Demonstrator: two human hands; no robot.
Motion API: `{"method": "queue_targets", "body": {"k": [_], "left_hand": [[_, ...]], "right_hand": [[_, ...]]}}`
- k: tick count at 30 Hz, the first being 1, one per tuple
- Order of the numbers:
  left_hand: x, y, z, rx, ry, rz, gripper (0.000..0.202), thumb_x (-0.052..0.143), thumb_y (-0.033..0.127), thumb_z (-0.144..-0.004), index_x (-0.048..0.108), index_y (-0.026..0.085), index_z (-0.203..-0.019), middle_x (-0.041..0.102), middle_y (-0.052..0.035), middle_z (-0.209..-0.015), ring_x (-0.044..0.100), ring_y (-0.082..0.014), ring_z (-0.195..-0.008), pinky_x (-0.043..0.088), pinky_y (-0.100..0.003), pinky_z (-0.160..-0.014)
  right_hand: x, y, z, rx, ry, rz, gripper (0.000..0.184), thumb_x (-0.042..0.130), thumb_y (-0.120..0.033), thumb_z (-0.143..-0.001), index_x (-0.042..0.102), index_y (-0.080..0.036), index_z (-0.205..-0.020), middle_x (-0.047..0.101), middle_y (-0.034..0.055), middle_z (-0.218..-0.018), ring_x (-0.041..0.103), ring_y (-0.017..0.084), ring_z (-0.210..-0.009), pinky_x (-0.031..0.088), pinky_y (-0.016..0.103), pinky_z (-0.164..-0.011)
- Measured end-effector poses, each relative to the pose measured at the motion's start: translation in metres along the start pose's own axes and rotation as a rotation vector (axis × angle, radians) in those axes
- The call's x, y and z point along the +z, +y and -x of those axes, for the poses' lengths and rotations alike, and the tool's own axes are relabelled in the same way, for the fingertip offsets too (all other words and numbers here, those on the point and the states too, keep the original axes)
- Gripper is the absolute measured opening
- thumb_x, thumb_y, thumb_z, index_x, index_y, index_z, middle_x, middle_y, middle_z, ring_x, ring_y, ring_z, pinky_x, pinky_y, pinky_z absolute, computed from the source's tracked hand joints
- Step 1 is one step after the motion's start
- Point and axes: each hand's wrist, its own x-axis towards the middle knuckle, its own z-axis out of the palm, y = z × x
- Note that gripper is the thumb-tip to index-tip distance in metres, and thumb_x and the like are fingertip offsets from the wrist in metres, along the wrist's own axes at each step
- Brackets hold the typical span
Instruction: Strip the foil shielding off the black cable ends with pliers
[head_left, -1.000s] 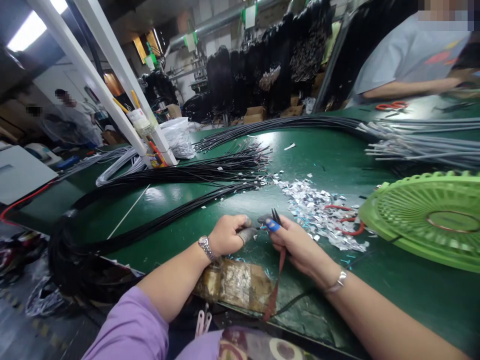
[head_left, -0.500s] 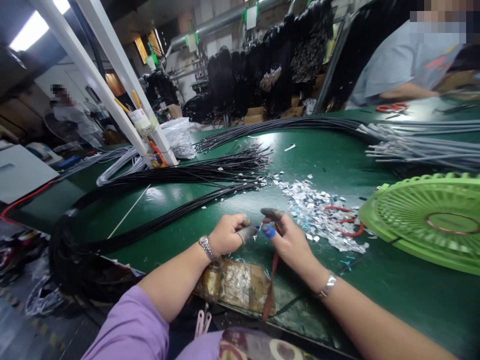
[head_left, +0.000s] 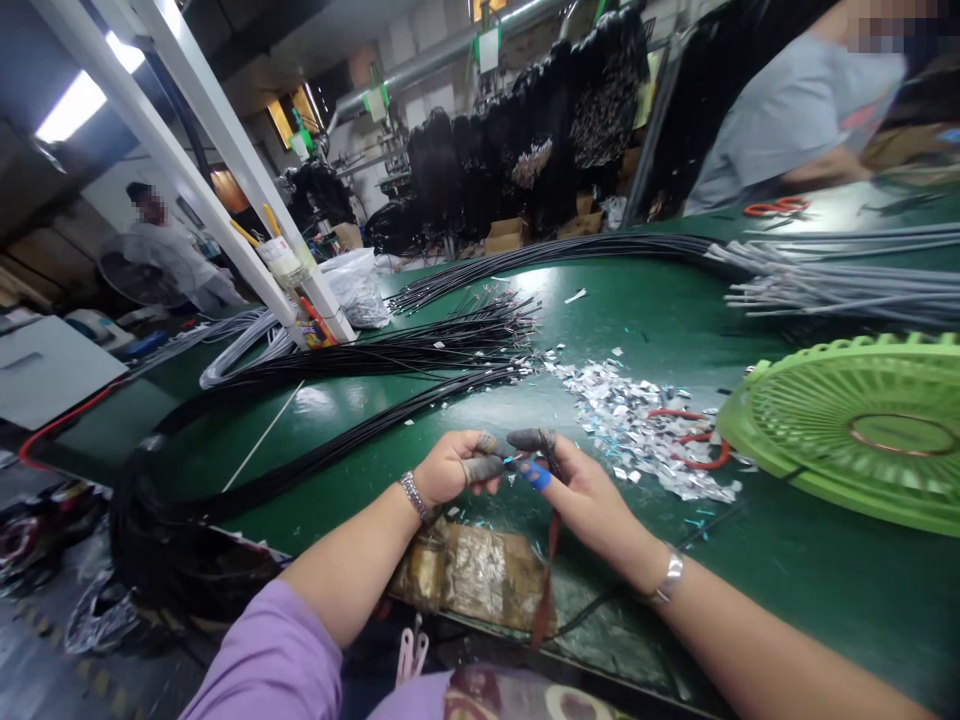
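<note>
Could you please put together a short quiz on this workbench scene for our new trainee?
1. True or false: the green fan grille lies on the person's left side.
2. What does the right hand hold? A: a red-handled tool; B: a tape roll; C: a cup.
3. Fill in: the cable bundle nearest the left hand is ____ in colour.
Key: 1 false, it lies on the right; 2 A; 3 black.

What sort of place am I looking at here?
Probably a cable-assembly workshop: long bundles of black cables lie across a green workbench, foil scraps are heaped on it, and more dark bundles hang at the back.
</note>
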Motion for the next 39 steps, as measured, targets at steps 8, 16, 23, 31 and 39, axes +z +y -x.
{"method": "queue_targets", "body": {"k": [8,16,23,31,39], "left_hand": [[-0.003,-0.003,-0.004,-0.083,-0.020,0.145,0.052,0.075,0.057,-0.057,0.057,0.011,-0.071,0.056,0.0014,-0.048,0.041,-0.0042,-0.034,0.026,-0.017,-0.034],[-0.006,-0.002,-0.007,-0.167,-0.004,0.193,0.053,0.077,0.056,-0.050,0.056,0.012,-0.070,0.054,0.0023,-0.044,0.040,-0.0044,-0.031,0.024,-0.016,-0.031],[-0.008,-0.004,-0.008,-0.193,-0.016,0.200,0.057,0.077,0.060,-0.045,0.049,0.015,-0.066,0.050,0.0039,-0.041,0.038,-0.0053,-0.029,0.023,-0.017,-0.031],[0.005,0.000,-0.005,-0.014,0.243,-0.309,0.037,0.061,0.051,-0.071,0.053,0.015,-0.069,0.051,0.0040,-0.047,0.039,-0.0055,-0.037,0.029,-0.018,-0.039],[0.014,0.000,0.003,0.152,0.378,-0.992,0.010,0.053,0.023,-0.077,0.061,0.017,-0.077,0.062,-0.0033,-0.064,0.054,-0.0144,-0.058,0.037,-0.024,-0.056]], "right_hand": [[0.003,-0.001,0.004,-0.036,0.003,0.109,0.030,0.056,-0.042,-0.083,0.065,-0.019,-0.101,0.059,0.0014,-0.067,0.054,0.017,-0.061,0.047,0.028,-0.059],[0.004,-0.016,0.004,-0.050,0.018,0.131,0.030,0.056,-0.047,-0.081,0.066,-0.021,-0.090,0.052,-0.0010,-0.061,0.044,0.014,-0.053,0.040,0.027,-0.050],[0.004,-0.015,0.002,-0.075,-0.007,0.035,0.030,0.049,-0.046,-0.085,0.064,-0.021,-0.090,0.065,0.0040,-0.078,0.059,0.020,-0.070,0.048,0.031,-0.065],[0.000,-0.003,0.004,-0.216,0.166,0.512,0.019,0.053,-0.024,-0.077,0.058,-0.021,-0.095,0.061,0.0075,-0.089,0.058,0.022,-0.079,0.048,0.034,-0.068],[-0.001,0.005,0.000,-0.237,0.086,0.780,0.015,0.051,-0.019,-0.074,0.056,-0.022,-0.087,0.060,0.0053,-0.080,0.057,0.021,-0.069,0.045,0.030,-0.060]]}}
